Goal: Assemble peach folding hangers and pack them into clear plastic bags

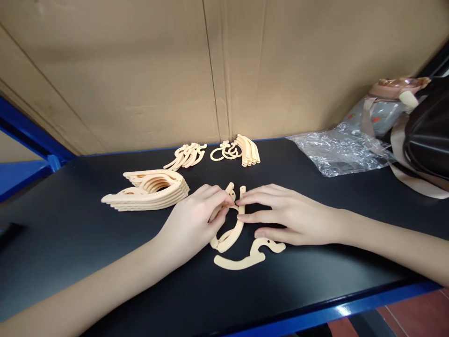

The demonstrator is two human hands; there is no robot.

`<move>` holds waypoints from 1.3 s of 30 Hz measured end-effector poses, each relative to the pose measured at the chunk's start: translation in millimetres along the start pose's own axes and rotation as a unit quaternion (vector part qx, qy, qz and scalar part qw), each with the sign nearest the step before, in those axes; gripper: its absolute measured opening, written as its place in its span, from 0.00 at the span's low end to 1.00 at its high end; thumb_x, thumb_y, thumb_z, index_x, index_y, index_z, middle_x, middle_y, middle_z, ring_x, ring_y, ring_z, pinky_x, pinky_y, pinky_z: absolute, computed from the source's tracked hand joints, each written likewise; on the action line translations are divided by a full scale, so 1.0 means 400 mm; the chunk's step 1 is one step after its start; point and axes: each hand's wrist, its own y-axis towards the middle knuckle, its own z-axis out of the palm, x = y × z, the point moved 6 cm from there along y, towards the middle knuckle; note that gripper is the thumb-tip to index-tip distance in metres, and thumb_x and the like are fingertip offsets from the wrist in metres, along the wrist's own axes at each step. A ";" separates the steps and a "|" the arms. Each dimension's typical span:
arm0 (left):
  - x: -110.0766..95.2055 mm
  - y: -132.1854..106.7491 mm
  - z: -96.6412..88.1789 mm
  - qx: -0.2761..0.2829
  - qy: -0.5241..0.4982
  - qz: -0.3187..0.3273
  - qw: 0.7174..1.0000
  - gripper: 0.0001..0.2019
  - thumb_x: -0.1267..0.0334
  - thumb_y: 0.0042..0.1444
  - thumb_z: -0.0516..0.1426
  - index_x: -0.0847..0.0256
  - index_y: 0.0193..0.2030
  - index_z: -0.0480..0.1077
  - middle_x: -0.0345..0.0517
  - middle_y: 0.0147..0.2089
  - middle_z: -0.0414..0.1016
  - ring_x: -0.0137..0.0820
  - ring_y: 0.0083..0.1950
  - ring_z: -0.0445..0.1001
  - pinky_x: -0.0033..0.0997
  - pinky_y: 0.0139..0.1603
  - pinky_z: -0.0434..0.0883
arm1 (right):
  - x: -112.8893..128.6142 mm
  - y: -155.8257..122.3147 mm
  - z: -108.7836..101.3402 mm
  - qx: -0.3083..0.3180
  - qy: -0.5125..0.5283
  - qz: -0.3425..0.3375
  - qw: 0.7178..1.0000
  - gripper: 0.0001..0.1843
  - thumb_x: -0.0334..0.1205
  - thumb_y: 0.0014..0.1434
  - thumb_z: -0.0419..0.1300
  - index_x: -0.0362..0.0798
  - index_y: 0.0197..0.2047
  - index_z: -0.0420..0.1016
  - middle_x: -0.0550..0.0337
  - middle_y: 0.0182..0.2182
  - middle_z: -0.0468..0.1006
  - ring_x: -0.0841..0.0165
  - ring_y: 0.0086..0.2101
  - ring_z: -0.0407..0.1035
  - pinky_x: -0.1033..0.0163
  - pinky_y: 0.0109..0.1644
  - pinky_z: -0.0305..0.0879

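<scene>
Both my hands meet at the middle of a black table (70, 224). My left hand (194, 220) is closed, its fingers pinching a cream curved plastic piece (229, 189). My right hand (287, 215) pinches a second curved cream piece (238, 224) right beside it, the fingertips of both hands nearly touching. Just in front of my hands lies a loose cream piece shaped like a rocker (245, 260) flat on the table.
A stack of cream flat pieces (150, 192) lies to the left. Two small heaps of cream curved pieces (185, 157) and hooks (242, 150) sit at the back. Crumpled clear plastic bag (336, 150), a bottle (386, 107) and a dark bag (428, 131) stand right. Cardboard wall (210, 65) behind.
</scene>
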 end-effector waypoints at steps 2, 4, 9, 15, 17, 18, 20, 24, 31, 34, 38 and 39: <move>0.006 -0.003 0.002 0.014 -0.020 -0.022 0.999 0.08 0.74 0.63 0.54 0.59 0.40 0.71 0.39 0.38 0.74 0.32 0.40 0.71 0.30 0.37 0.69 | 0.012 0.002 -0.001 -0.003 -0.003 -0.014 1.000 0.19 0.42 0.69 0.50 0.45 0.58 0.72 0.50 0.57 0.72 0.60 0.59 0.62 0.53 0.61 0.60; 0.005 -0.005 0.003 0.025 -0.020 -0.026 0.999 0.09 0.75 0.64 0.52 0.59 0.40 0.71 0.39 0.39 0.75 0.32 0.41 0.71 0.30 0.38 0.69 | 0.022 0.004 -0.005 -0.007 0.003 -0.021 1.000 0.20 0.42 0.69 0.50 0.43 0.58 0.72 0.49 0.55 0.74 0.60 0.57 0.63 0.53 0.61 0.59; 0.009 -0.001 0.001 0.022 -0.021 -0.020 0.999 0.11 0.77 0.64 0.50 0.60 0.40 0.71 0.40 0.40 0.74 0.32 0.41 0.73 0.30 0.38 0.69 | 0.042 0.004 -0.012 -0.005 0.027 -0.032 0.999 0.26 0.52 0.63 0.58 0.41 0.56 0.72 0.46 0.51 0.75 0.58 0.53 0.66 0.53 0.58 0.62; 0.028 0.004 0.006 0.040 -0.046 -0.051 0.997 0.15 0.79 0.64 0.47 0.60 0.38 0.71 0.41 0.40 0.73 0.32 0.42 0.73 0.32 0.42 0.70 | 0.038 -0.003 -0.014 -0.016 0.006 -0.039 0.999 0.17 0.30 0.61 0.55 0.41 0.53 0.73 0.50 0.48 0.76 0.62 0.51 0.67 0.56 0.56 0.63; 0.029 0.004 0.008 0.045 -0.055 -0.056 0.996 0.16 0.79 0.64 0.46 0.60 0.38 0.71 0.41 0.41 0.73 0.32 0.42 0.73 0.32 0.42 0.70 | 0.028 -0.005 -0.012 -0.006 -0.012 -0.033 0.999 0.18 0.28 0.62 0.53 0.43 0.54 0.73 0.52 0.48 0.76 0.63 0.50 0.66 0.56 0.55 0.63; 0.030 0.004 0.008 0.046 -0.058 -0.056 0.996 0.16 0.79 0.64 0.45 0.60 0.39 0.71 0.41 0.41 0.73 0.32 0.42 0.73 0.32 0.42 0.70 | 0.022 -0.006 -0.012 -0.003 -0.021 -0.031 0.999 0.18 0.28 0.63 0.52 0.43 0.55 0.73 0.52 0.48 0.76 0.63 0.49 0.66 0.55 0.55 0.64; 0.029 0.005 0.007 0.043 -0.065 -0.050 0.996 0.16 0.79 0.63 0.45 0.60 0.38 0.71 0.42 0.41 0.73 0.32 0.42 0.73 0.32 0.41 0.69 | 0.008 -0.008 -0.015 -0.003 -0.045 -0.023 0.999 0.17 0.29 0.65 0.51 0.44 0.54 0.73 0.52 0.48 0.76 0.63 0.49 0.66 0.55 0.53 0.64; 0.030 0.005 0.006 0.028 -0.079 -0.031 0.996 0.16 0.80 0.62 0.46 0.60 0.37 0.72 0.42 0.41 0.74 0.32 0.43 0.74 0.32 0.44 0.70 | -0.030 -0.016 -0.024 -0.019 -0.124 0.006 0.992 0.17 0.27 0.66 0.50 0.44 0.53 0.74 0.51 0.50 0.76 0.62 0.49 0.67 0.56 0.52 0.65; 0.029 -0.003 0.015 0.010 -0.090 -0.026 0.996 0.16 0.81 0.58 0.46 0.60 0.40 0.71 0.43 0.42 0.75 0.32 0.46 0.74 0.34 0.47 0.70 | -0.057 -0.022 -0.046 -0.060 -0.221 0.063 0.971 0.14 0.33 0.67 0.51 0.43 0.47 0.77 0.53 0.37 0.77 0.63 0.36 0.68 0.58 0.41 0.64; 0.015 -0.004 0.011 -0.008 -0.070 -0.003 0.998 0.12 0.77 0.60 0.48 0.60 0.41 0.70 0.44 0.45 0.75 0.35 0.52 0.72 0.38 0.51 0.68 | -0.047 -0.017 -0.037 -0.035 -0.186 0.080 0.979 0.15 0.43 0.69 0.50 0.47 0.43 0.77 0.57 0.33 0.76 0.66 0.31 0.67 0.59 0.38 0.62; -0.018 -0.004 0.009 0.006 -0.053 0.058 0.997 0.08 0.73 0.61 0.50 0.59 0.40 0.69 0.44 0.50 0.75 0.36 0.60 0.66 0.41 0.60 0.63 | -0.041 -0.018 -0.029 -0.016 -0.125 0.090 0.988 0.12 0.41 0.67 0.53 0.46 0.43 0.76 0.56 0.37 0.77 0.65 0.36 0.69 0.58 0.44 0.64; -0.024 -0.004 0.009 0.013 -0.049 0.069 0.996 0.06 0.72 0.61 0.52 0.59 0.40 0.69 0.44 0.50 0.75 0.36 0.60 0.66 0.41 0.61 0.62 | -0.045 -0.020 -0.030 -0.015 -0.112 0.092 0.989 0.11 0.38 0.67 0.53 0.46 0.43 0.76 0.56 0.37 0.77 0.65 0.37 0.69 0.58 0.46 0.64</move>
